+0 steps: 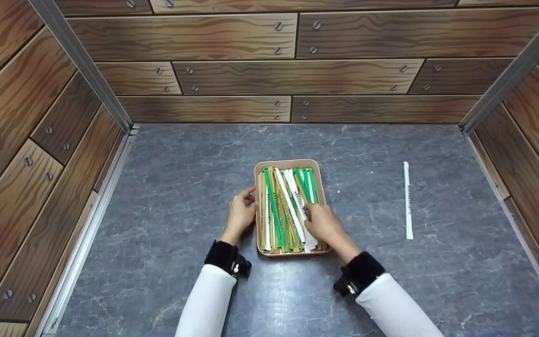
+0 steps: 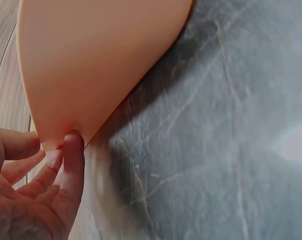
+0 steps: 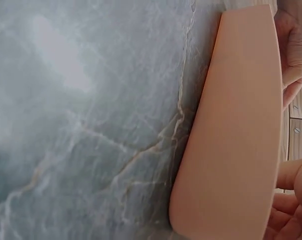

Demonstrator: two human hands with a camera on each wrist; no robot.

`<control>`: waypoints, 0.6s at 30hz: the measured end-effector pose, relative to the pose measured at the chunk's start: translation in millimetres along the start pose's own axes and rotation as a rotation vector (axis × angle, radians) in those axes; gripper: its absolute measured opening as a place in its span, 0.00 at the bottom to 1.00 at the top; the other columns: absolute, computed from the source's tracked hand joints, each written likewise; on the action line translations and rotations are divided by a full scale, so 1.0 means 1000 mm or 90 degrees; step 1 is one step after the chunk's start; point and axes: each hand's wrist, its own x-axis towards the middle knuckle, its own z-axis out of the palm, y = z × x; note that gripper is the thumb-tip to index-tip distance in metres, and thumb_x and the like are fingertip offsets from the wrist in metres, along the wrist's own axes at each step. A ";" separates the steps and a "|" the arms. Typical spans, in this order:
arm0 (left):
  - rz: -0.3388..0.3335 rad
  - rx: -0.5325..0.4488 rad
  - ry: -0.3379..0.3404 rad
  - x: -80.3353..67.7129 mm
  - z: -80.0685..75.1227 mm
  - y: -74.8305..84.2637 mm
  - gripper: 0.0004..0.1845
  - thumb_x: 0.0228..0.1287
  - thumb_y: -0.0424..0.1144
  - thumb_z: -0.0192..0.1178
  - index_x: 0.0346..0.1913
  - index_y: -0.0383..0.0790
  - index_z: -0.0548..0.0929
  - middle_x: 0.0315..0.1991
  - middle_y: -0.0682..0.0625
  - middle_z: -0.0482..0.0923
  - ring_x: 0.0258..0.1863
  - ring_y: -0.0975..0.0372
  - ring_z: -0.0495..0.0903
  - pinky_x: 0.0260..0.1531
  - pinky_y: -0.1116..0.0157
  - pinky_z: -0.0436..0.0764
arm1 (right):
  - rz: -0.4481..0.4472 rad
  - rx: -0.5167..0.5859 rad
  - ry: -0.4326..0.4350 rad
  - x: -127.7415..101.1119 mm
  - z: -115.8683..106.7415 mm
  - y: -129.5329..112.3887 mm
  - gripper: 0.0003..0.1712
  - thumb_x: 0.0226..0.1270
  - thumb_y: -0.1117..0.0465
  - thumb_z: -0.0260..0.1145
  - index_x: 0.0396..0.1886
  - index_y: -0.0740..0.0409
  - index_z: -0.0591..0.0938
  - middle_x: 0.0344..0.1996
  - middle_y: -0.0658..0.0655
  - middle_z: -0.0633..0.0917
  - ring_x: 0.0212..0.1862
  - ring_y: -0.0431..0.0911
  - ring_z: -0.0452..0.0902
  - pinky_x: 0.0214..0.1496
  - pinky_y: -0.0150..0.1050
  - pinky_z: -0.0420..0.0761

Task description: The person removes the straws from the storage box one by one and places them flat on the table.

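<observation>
The table (image 1: 166, 224) is grey with pale, marble-like veins — on it rest 1 tray (image 1: 288, 164) and, well apart to its right, 1 white stick (image 1: 408, 200).

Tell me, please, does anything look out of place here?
One slim white packet lies alone on the table, right of the tray, while similar packets sit inside it, so it looks left out.

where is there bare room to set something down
Bare tabletop: between left wall and left hand; between tray and back wall; between tray and lone white packet, bar tiny specks. Crowded: the tray, packed with slim packets, right hand over them.
</observation>
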 end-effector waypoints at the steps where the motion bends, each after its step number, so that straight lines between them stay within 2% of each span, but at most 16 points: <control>1: -0.005 -0.002 -0.002 0.000 0.000 0.000 0.25 0.58 0.24 0.59 0.61 0.35 0.79 0.40 0.41 0.82 0.34 0.56 0.83 0.37 0.61 0.81 | 0.005 0.013 -0.002 -0.001 -0.001 0.000 0.21 0.57 0.73 0.61 0.53 0.66 0.82 0.18 0.52 0.77 0.16 0.44 0.74 0.16 0.37 0.74; 4: -0.017 -0.012 -0.011 0.000 -0.001 0.001 0.26 0.58 0.23 0.58 0.62 0.36 0.79 0.40 0.42 0.82 0.32 0.58 0.83 0.32 0.64 0.81 | 0.012 0.038 -0.005 -0.004 -0.004 0.000 0.25 0.58 0.72 0.62 0.58 0.66 0.79 0.23 0.52 0.80 0.17 0.43 0.75 0.17 0.36 0.77; 9: -0.016 -0.016 -0.017 0.001 -0.002 0.001 0.26 0.58 0.23 0.58 0.62 0.35 0.78 0.40 0.42 0.82 0.27 0.61 0.79 0.29 0.66 0.77 | -0.019 0.071 0.015 -0.009 -0.014 0.003 0.28 0.57 0.73 0.63 0.60 0.66 0.78 0.26 0.51 0.81 0.21 0.41 0.73 0.23 0.36 0.76; 14: -0.021 -0.024 -0.022 0.001 -0.001 0.001 0.26 0.59 0.23 0.58 0.62 0.35 0.78 0.40 0.42 0.81 0.26 0.62 0.78 0.28 0.67 0.78 | -0.034 0.109 0.069 -0.013 -0.023 0.014 0.27 0.57 0.74 0.63 0.60 0.68 0.78 0.27 0.54 0.82 0.23 0.42 0.75 0.26 0.37 0.78; 18: -0.027 -0.026 -0.032 0.000 -0.002 0.001 0.25 0.62 0.24 0.57 0.64 0.35 0.77 0.42 0.41 0.80 0.29 0.59 0.80 0.28 0.65 0.79 | -0.015 0.126 0.131 -0.015 -0.031 0.032 0.28 0.57 0.75 0.63 0.61 0.68 0.77 0.30 0.59 0.83 0.28 0.46 0.79 0.28 0.40 0.81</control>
